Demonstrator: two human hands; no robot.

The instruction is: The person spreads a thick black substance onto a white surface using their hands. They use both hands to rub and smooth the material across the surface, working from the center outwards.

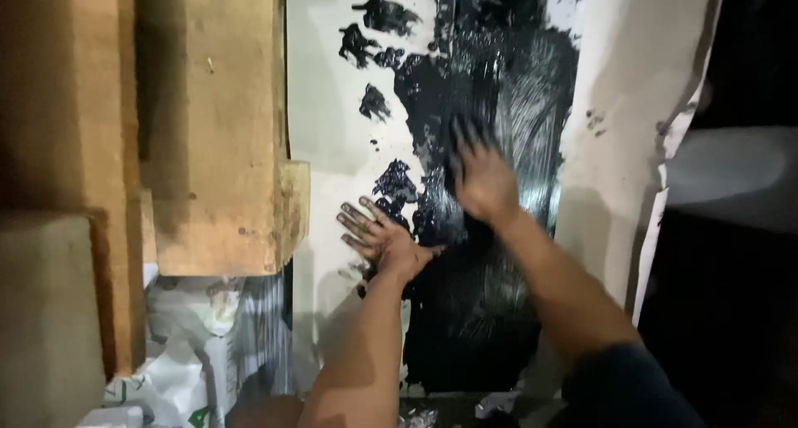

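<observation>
- The white sheet (332, 129) stands upright in front of the person, between stacked wooden blocks (208, 129) to the left and a pale panel (632, 120) to the right
- A thick black coating (490, 104) covers the sheet's middle and lower part, with loose black smears up near its top left
- The left hand (378, 237) lies flat on the sheet at the coating's left edge, fingers spread wide and tipped with black, holding nothing
- The right hand (482, 179) presses on the wet black area higher up, fingers splayed and blurred; it too grips nothing
- Judging by the gloss and streaks, the coating is wet, sticky and slick, so it would smear at any touch and foul the hands
- The sheet looks thin and light and seems backed by something firm; the clean white margin on the left would be the safest place to take hold
- At lower left sit crumpled white bags (191, 353) with green marks; their contents are hidden
- No open container of the black stuff shows
</observation>
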